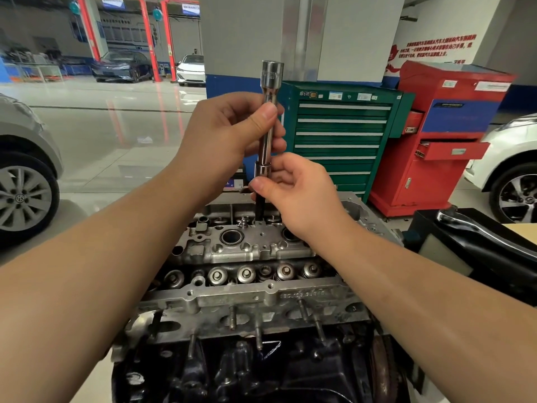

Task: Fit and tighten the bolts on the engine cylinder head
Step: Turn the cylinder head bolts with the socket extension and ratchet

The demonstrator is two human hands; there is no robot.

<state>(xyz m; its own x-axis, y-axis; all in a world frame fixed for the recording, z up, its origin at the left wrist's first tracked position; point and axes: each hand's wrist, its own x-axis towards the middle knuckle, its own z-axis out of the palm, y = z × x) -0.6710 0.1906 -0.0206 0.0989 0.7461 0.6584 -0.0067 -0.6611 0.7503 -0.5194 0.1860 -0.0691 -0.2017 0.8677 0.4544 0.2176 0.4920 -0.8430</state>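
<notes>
A grey metal cylinder head (247, 248) sits on a dark engine block, with valve springs in a row and studs along its near side. A chrome socket extension bar (270, 91) stands upright over the head's far middle. Its lower end carries a socket and a dark bit (259, 206) that reaches down into a hole in the head. My left hand (232, 129) grips the bar's upper shaft between thumb and fingers. My right hand (293, 190) pinches the socket and bit just below.
A green drawer cabinet (340, 135) and a red tool cabinet (441, 135) stand behind the engine. A black part (479, 237) lies at the right on a bench. Cars are parked at the left edge, the right edge and far back on the shiny floor.
</notes>
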